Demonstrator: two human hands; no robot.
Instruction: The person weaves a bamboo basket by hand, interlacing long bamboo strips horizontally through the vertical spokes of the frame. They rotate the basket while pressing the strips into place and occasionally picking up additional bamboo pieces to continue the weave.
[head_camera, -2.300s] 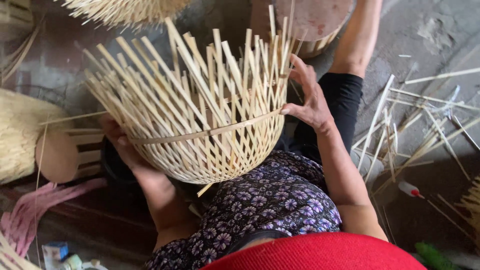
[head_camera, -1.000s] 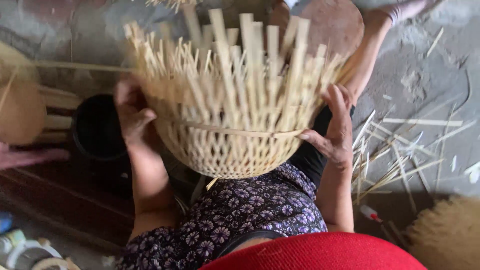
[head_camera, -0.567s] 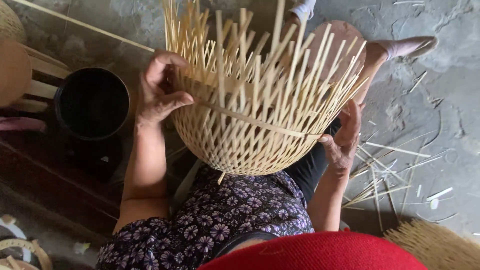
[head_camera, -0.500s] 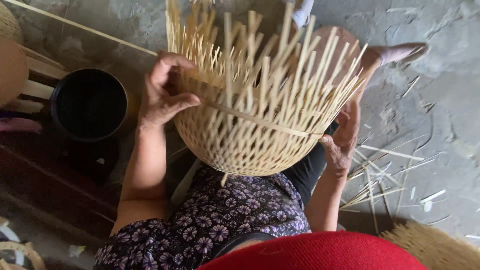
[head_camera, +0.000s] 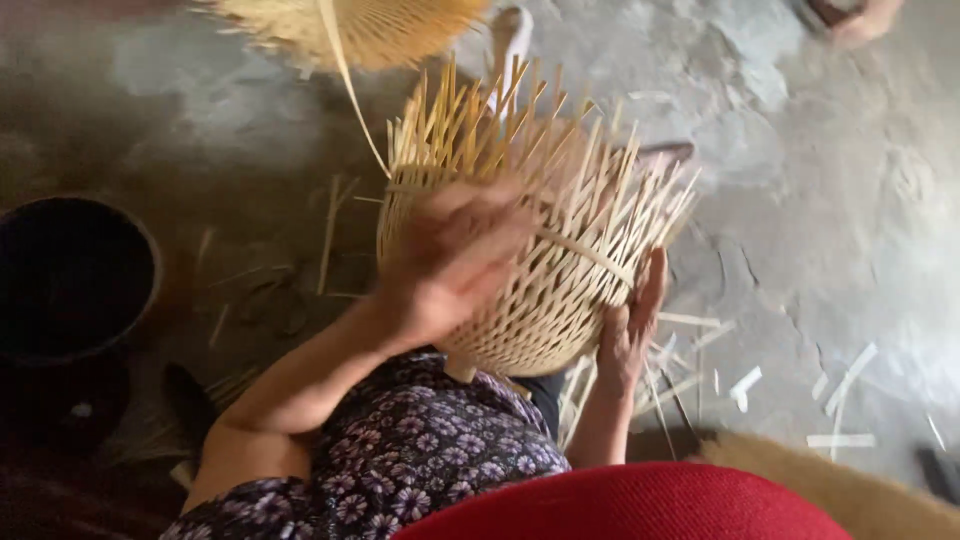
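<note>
Seen from above, a person seated on the floor holds a half-woven bamboo basket (head_camera: 535, 265) in the centre of the frame, resting against the lap of a purple flowered garment (head_camera: 420, 455). The left hand (head_camera: 450, 260) lies across the near side of the basket, left of centre; it is blurred, so its fingers seem loosely curled against the weave, but whether it pinches a strip cannot be told. The right hand (head_camera: 630, 335) is open and flat, its palm pressed to the basket's lower right wall to steady it. The rounded lower body of the basket is closely woven and a band runs around it, so that part looks done; above the band many loose upright strips (head_camera: 520, 130) fan out unwoven, so by the look of it the upper wall and rim are left to finish. At the left edge stands a dark round pot (head_camera: 70, 275). At the top of the frame sits another pale woven piece (head_camera: 350, 30), with one long strip trailing down towards the basket. Bamboo offcuts (head_camera: 740, 385) lie scattered over the grey cracked floor (head_camera: 830, 220) at lower right and beside the basket on the left. A red curved brim (head_camera: 620, 505) fills the bottom edge. The splayed strips crowd the space around both hands.
</note>
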